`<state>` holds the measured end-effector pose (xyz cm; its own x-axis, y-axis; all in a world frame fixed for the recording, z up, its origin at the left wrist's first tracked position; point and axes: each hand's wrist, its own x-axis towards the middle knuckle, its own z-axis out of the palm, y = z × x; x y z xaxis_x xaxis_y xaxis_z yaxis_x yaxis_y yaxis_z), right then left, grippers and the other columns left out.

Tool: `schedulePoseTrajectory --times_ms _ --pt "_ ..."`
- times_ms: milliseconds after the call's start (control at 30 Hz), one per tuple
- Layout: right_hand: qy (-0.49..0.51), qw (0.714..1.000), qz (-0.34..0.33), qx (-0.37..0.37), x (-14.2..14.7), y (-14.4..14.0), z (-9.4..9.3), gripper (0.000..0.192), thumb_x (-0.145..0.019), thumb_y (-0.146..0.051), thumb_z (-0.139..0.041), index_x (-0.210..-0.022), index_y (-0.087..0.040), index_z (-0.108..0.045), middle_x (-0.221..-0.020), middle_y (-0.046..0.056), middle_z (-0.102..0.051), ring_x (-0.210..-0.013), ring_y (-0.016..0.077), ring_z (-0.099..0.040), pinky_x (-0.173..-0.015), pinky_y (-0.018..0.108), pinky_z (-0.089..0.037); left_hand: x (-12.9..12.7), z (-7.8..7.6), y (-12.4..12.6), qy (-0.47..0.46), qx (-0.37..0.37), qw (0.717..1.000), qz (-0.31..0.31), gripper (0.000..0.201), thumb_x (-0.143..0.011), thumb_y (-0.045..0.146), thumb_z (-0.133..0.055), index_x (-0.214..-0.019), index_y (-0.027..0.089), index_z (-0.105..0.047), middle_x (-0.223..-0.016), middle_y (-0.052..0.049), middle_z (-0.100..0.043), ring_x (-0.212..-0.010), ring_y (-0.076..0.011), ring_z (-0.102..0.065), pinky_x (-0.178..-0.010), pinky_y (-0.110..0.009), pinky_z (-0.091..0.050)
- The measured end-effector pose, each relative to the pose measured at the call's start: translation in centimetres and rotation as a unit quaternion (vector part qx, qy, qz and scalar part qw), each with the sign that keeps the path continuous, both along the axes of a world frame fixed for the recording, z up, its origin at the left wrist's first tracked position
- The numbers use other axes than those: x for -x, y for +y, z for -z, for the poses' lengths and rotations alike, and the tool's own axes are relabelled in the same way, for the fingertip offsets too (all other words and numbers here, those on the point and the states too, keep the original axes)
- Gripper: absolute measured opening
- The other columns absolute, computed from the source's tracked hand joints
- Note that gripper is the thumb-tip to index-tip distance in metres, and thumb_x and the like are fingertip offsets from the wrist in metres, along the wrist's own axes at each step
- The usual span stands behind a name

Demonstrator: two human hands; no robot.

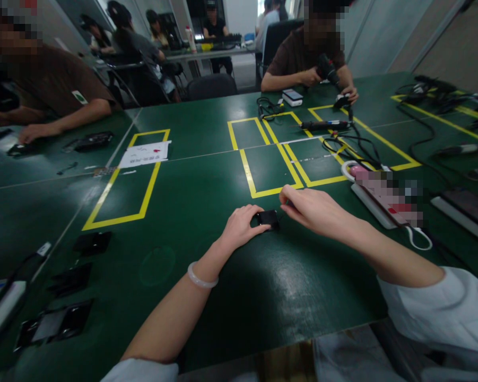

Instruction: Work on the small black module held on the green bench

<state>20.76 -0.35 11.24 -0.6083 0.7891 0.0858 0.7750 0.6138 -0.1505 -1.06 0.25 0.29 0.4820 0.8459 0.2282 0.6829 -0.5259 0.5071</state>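
- The left hand (pixel 244 225) is lying curled on a small black rectangular part (pixel 267 218), fingers closed on its near-left edge and pinning it to the matte green table (pixel 207 180).
- The right hand (pixel 312 209) is hovering at the part's far-right corner, fingertips pinched together; whether anything is sitting between them cannot be told.
- One smooth pale bangle (pixel 202 278) is circling the left wrist.
- Three flat black pieces (pixel 69 280) are lying well left.
- One white power strip (pixel 376 199) is lying just right.

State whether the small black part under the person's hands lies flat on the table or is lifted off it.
Flat: the small black part rests on the green table, left hand pressing it.
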Motion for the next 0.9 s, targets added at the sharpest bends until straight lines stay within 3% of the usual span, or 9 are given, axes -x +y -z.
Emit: schedulePoseTrajectory --times_ms 233,467,667,900 --pt "-0.024 1.0 0.017 -0.01 0.1 0.01 -0.23 0.023 -0.094 -0.04 -0.038 -0.095 -0.021 -0.05 -0.076 0.004 -0.065 -0.066 0.0188 -0.059 -0.055 0.027 -0.025 -0.01 -0.1 -0.06 0.002 0.002 1.0 -0.001 0.038 -0.083 0.053 -0.059 -0.105 0.022 -0.057 -0.097 -0.003 -0.063 -0.093 -0.0219 -0.059 -0.082 -0.034 -0.045" --pt "-0.015 1.0 0.004 -0.01 0.18 -0.04 -0.13 0.016 -0.092 -0.026 -0.038 -0.102 -0.019 -0.047 -0.08 0.004 -0.066 -0.068 0.0181 -0.06 -0.057 0.027 -0.028 -0.03 -0.18 -0.02 0.001 0.002 1.0 0.001 0.036 -0.083 0.05 -0.06 -0.104 0.021 -0.058 -0.098 -0.003 -0.063 -0.094 -0.0216 -0.059 -0.082 -0.034 -0.045" --pt "-0.039 0.999 0.01 -0.021 0.14 0.02 -0.25 0.02 -0.094 -0.037 -0.039 -0.094 -0.021 -0.05 -0.077 0.004 -0.067 -0.067 0.0192 -0.06 -0.057 0.028 -0.027 -0.1 -0.17 0.02 0.005 0.006 1.0 -0.001 0.037 -0.083 0.051 -0.06 -0.105 0.022 -0.057 -0.098 -0.004 -0.063 -0.093 -0.0221 -0.059 -0.083 -0.035 -0.045" --pt "-0.028 1.0 -0.003 -0.013 0.2 -0.12 -0.24 0.015 -0.091 -0.028 -0.04 -0.102 -0.02 -0.048 -0.08 0.004 -0.067 -0.067 0.0182 -0.059 -0.057 0.027 -0.027 -0.02 -0.13 0.0 0.003 -0.001 1.0 -0.001 0.036 -0.083 0.051 -0.059 -0.104 0.022 -0.057 -0.098 -0.003 -0.063 -0.094 -0.0217 -0.059 -0.082 -0.034 -0.045"
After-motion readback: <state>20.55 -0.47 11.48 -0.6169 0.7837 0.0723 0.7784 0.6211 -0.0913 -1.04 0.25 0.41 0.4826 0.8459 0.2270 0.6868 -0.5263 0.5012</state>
